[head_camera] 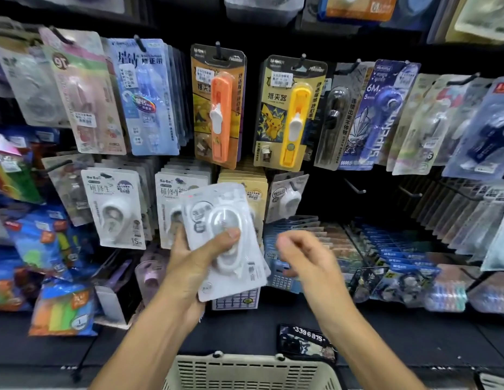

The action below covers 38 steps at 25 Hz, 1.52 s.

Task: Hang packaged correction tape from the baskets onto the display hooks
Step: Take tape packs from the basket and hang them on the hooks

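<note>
My left hand (200, 257) grips a small stack of white correction tape packs (219, 220), thumb pressed across the front blister. My right hand (298, 249) hovers just right of the stack with fingers loosely curled, holding nothing; it is motion-blurred. A single matching white pack (287, 195) hangs on a hook behind the stack. Two bare hooks (354, 187) (411, 191) stick out of the dark panel to the right. A beige plastic basket (245, 372) sits at the bottom edge below my arms; its contents are out of view.
Rows of packaged stationery hang across the panel: orange (221, 108) and yellow (293, 114) clip pushers above, grey-white tape packs (113, 206) at left, blue packs (385, 254) at lower right. A dark shelf ledge (160, 342) runs in front.
</note>
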Motion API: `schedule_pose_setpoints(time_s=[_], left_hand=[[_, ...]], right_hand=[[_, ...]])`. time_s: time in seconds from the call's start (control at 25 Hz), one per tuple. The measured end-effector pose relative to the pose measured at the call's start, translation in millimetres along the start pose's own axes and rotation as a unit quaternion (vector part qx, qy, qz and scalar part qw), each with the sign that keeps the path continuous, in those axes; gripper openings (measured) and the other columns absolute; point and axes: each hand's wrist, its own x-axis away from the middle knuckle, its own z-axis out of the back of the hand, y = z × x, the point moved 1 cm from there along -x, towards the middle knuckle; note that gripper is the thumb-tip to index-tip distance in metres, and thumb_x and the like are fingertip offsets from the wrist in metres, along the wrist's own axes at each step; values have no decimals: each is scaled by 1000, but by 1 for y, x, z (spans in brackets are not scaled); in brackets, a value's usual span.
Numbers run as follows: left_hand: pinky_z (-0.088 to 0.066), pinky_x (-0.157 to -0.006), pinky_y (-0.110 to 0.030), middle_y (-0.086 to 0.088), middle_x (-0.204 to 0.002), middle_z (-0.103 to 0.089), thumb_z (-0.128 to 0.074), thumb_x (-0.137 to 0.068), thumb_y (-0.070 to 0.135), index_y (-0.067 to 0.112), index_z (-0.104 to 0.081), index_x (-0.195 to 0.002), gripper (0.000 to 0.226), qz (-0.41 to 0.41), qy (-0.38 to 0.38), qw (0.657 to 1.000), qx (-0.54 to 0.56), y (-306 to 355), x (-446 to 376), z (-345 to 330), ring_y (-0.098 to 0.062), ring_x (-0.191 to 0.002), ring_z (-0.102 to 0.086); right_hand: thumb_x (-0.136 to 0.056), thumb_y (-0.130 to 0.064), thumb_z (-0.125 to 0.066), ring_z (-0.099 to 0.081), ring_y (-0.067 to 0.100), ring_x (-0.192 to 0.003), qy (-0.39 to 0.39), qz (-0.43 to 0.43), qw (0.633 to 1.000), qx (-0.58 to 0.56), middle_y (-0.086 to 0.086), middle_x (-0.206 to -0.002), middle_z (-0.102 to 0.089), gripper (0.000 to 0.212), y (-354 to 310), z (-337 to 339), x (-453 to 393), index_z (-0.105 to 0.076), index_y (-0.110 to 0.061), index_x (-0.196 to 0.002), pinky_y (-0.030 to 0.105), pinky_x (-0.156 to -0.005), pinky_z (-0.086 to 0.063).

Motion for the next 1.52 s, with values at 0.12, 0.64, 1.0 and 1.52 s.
schedule_pose_setpoints(time_s=[0.12, 0.64, 1.0, 1.52], left_hand=[[-62, -68, -45, -9, -110, -78, -94, -46, 25, 26, -62, -124, 84, -3, -2, 1000, -24, -13, 3, -6, -31, -95, -77], [-62, -70, -35, -3, -114, -77, -93, -58, 16, 24, -60, -133, 82, -38, 24, 999, -23, 1, -1, 5, -23, -99, -76], [-61, -65, -29, -5, -113, -78, -85, -63, 18, 20, -58, -134, 77, -51, -3, 998, -40, -2, -1, 6, -22, -96, -77], [-59, -88, -41, 3, -121, -75, -87, -61, 48, 42, -67, -118, 60, -18, -58, 995, -77, -15, -5, -2, -19, -110, -72]], right_hand=[[-74, -50, -84, -66, 4, -70, -72, 27, 997, -10, -9, -78, -71, 38, -10, -19, 6, -67, -23, -96, 16, -61, -50], [-98, -15, -63, -71, 8, -76, 144, -8, 983, -109, -3, -108, -70, 28, 3, 18, -4, -58, -40, -108, 38, -56, -60], [-97, -26, -66, -65, 7, -72, 144, -23, 989, -35, -4, -106, -68, 18, 6, 27, -18, -65, -33, -113, 29, -59, -51], [-83, -27, -81, -70, 21, -66, -45, -68, 984, -157, 8, -89, -77, 32, 0, -10, 2, -68, -12, -108, 27, -47, -55]])
